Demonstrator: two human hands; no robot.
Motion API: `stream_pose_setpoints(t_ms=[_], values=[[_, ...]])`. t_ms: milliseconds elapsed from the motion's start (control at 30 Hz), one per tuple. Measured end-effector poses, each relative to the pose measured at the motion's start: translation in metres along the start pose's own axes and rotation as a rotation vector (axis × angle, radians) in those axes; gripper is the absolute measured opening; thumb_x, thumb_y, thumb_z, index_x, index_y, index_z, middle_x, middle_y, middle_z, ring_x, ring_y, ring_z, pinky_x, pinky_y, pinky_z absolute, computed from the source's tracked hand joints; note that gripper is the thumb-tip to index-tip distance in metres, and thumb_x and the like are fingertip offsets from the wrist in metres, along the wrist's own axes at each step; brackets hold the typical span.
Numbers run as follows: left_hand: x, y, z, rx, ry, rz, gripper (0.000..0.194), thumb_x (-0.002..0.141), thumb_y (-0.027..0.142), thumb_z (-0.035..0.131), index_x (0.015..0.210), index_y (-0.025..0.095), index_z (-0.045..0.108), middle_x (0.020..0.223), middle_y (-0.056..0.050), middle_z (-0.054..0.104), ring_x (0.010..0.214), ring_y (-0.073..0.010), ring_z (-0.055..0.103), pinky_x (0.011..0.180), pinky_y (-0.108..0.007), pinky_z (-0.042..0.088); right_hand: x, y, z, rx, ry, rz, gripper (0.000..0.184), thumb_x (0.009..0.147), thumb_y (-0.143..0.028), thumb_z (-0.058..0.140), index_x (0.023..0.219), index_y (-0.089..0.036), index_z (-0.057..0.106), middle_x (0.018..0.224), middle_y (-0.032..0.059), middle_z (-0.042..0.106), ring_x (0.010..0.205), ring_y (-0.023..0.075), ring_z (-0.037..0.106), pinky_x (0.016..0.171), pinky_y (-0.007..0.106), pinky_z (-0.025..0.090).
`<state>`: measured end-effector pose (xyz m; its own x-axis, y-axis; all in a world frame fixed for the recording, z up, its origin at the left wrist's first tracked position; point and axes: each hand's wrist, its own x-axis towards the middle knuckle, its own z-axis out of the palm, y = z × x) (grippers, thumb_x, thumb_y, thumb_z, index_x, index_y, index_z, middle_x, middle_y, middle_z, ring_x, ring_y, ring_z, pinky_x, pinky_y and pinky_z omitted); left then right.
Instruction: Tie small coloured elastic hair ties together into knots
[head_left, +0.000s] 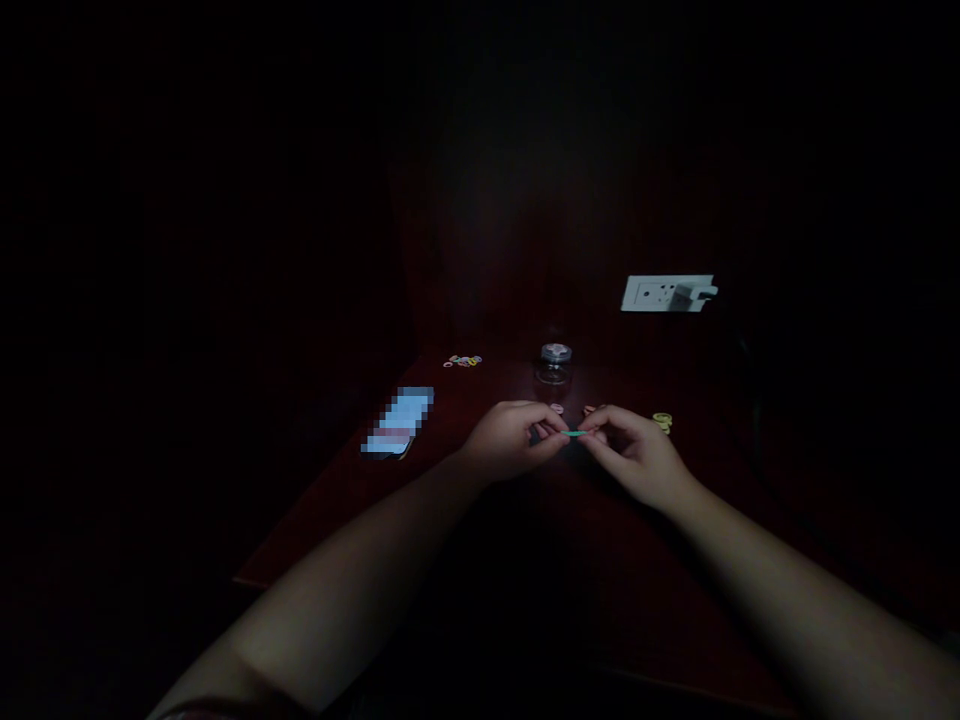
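Observation:
Both hands meet over the middle of the dark red table (555, 560). My left hand (510, 440) pinches one end of a small green hair tie (574, 434) between thumb and fingers. The other end is pinched by my right hand (637, 455), so the band lies level between the fingertips. Just behind the hands are a pink hair tie (556, 409) and an orange one (589, 410), partly hidden by my right fingers. Yellow hair ties (662, 421) lie together beyond my right hand.
A clear lidded jar (555, 366) stands behind the hands. Several mixed-colour hair ties (463, 361) lie at the back left. A lit phone (399, 422) rests near the table's left edge. On the back wall is a socket plate (667, 293) with a plug in it. Surroundings are very dark.

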<state>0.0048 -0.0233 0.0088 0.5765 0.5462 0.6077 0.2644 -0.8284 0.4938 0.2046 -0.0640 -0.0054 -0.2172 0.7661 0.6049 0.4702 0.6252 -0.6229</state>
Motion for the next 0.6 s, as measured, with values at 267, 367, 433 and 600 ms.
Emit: stream_pose_setpoints(t_ms=[267,367,433,600], values=[[0.0002,-0.0010,0.0003,0.000,-0.001,-0.006,0.013,0.079,0.025,0.064,0.086,0.015,0.068,0.079,-0.002,0.068,0.064,-0.0081,0.060,0.061,-0.019,0.049,0.0010,-0.0005,-0.0001,-0.020,-0.016,0.015,0.013,0.085,-0.031,0.058,0.084,-0.019,0.061,0.068,0.0020,0.057,0.065,0.0162,0.054,0.062,0.029,0.045],[0.0000,-0.0011,-0.0002,0.009,0.000,-0.009,0.013,0.078,0.025,0.064,0.085,0.015,0.068,0.079,-0.002,0.068,0.064,-0.0077,0.060,0.061,-0.018,0.048,0.0010,-0.0012,-0.0001,-0.008,-0.027,0.014,0.012,0.084,-0.031,0.059,0.083,-0.019,0.061,0.064,0.0007,0.055,0.063,0.0158,0.053,0.060,0.028,0.045],[-0.0002,-0.0007,-0.0004,0.013,0.007,-0.010,0.012,0.078,0.025,0.064,0.085,0.015,0.068,0.079,-0.002,0.068,0.064,-0.0079,0.060,0.061,-0.018,0.048,0.0009,-0.0010,0.0002,0.007,-0.038,0.009,0.011,0.084,-0.030,0.059,0.084,-0.019,0.060,0.062,-0.0008,0.052,0.059,0.0145,0.051,0.058,0.028,0.044],[-0.0004,0.0016,-0.0010,0.019,0.008,-0.020,0.012,0.079,0.026,0.064,0.083,0.016,0.068,0.076,-0.002,0.068,0.064,-0.0088,0.060,0.062,-0.020,0.049,0.0012,-0.0006,0.0011,0.017,-0.059,-0.006,0.010,0.084,-0.028,0.059,0.087,-0.018,0.060,0.063,-0.0010,0.051,0.057,0.0133,0.048,0.054,0.026,0.041]])
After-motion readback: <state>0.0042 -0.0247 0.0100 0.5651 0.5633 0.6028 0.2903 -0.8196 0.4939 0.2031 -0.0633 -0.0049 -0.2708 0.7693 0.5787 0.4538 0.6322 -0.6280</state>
